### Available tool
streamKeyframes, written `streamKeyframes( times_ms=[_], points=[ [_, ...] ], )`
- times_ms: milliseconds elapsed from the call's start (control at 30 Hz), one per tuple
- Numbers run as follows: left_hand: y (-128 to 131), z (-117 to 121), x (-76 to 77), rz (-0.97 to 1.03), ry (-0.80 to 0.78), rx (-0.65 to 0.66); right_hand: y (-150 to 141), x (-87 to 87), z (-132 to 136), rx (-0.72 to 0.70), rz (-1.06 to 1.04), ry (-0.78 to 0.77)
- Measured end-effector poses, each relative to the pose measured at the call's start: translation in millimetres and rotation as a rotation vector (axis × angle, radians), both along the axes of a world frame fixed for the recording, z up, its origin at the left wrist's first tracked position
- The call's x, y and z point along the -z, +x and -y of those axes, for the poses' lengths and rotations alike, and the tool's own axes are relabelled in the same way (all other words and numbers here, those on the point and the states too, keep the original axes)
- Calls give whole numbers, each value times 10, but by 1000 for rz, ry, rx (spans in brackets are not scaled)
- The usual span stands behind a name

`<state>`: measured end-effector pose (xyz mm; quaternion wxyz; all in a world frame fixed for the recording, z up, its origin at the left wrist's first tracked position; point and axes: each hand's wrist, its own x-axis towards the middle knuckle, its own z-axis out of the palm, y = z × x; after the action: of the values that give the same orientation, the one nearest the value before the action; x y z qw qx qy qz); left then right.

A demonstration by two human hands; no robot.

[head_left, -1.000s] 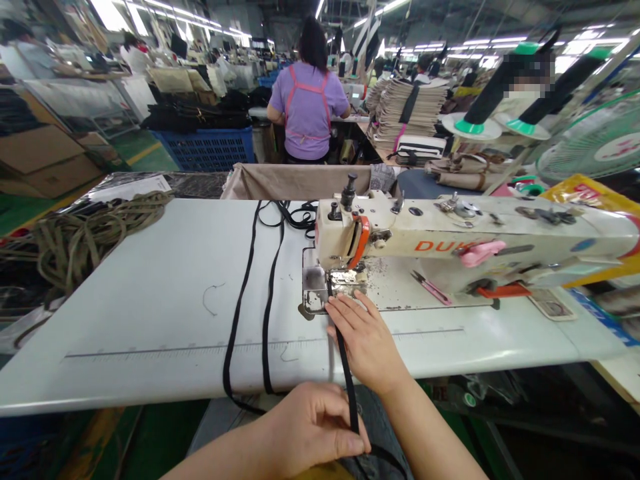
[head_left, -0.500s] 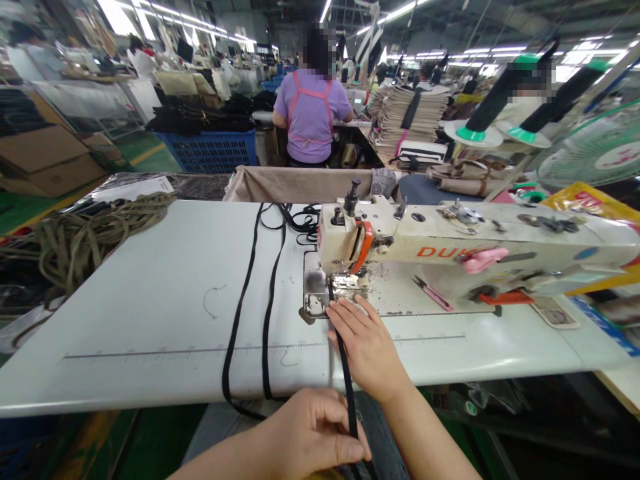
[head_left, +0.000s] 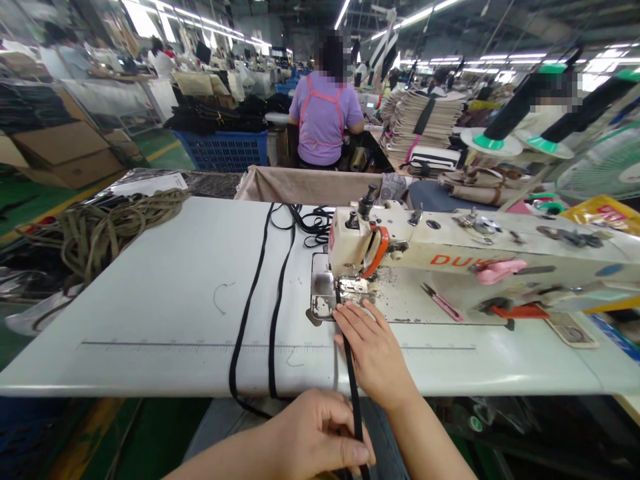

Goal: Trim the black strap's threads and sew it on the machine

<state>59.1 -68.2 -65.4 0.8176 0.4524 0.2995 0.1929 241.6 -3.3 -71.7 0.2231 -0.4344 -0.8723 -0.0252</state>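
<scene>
A narrow black strap (head_left: 351, 380) runs from under the presser foot of the sewing machine (head_left: 400, 240) toward my lap. Down at the table's front edge, my left hand (head_left: 330, 433) pinches it between thumb and fingers. Just before the needle plate (head_left: 323, 305), my right hand (head_left: 370, 343) holds the same strap, its fingers stretched over the top and the thumb tip showing at the strap's left side. Two more lengths of black strap (head_left: 253, 293) cross the table on the left, and loose loops (head_left: 317, 223) lie behind the machine head.
Pink-handled thread snips (head_left: 444, 303) lie on the machine bed. Olive cords (head_left: 115, 227) are heaped at the table's left. A beige cloth-lined bin (head_left: 310, 183) stands behind the table, with a co-worker (head_left: 323, 117) seated beyond it. Thread cones (head_left: 520, 110) and a fan (head_left: 605, 160) stand right.
The view has swung slightly left, so the scene sits further right. Both hands keep their places on the strap; hardly any strap movement shows.
</scene>
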Motion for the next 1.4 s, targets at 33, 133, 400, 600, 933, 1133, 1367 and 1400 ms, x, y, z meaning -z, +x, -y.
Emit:
streamKeyframes(
  times_ms=[33,133,400,600,933,1133,1367,1400],
  points=[
    [0,0,3,-5,-3,-1,1,4,-1,1,2,-2],
    [-12,-6,-4,-19,9,4,2,11,1,1,1,7],
    [-49,-22,-2,-64,68,42,-7,3,13,14,-9,5],
    [-62,-54,-30,-145,230,33,-12,-15,16,16,-10,-3],
    [-41,-10,96,-179,170,17,-10,20,22,23,-13,-12],
    [-49,10,149,-159,156,5,-14,-11,26,12,-21,4],
    [-54,7,140,-173,102,9,21,13,62,-54,-82,98],
    [-56,2,122,-181,92,17,30,16,81,-63,-95,112]
  ],
)
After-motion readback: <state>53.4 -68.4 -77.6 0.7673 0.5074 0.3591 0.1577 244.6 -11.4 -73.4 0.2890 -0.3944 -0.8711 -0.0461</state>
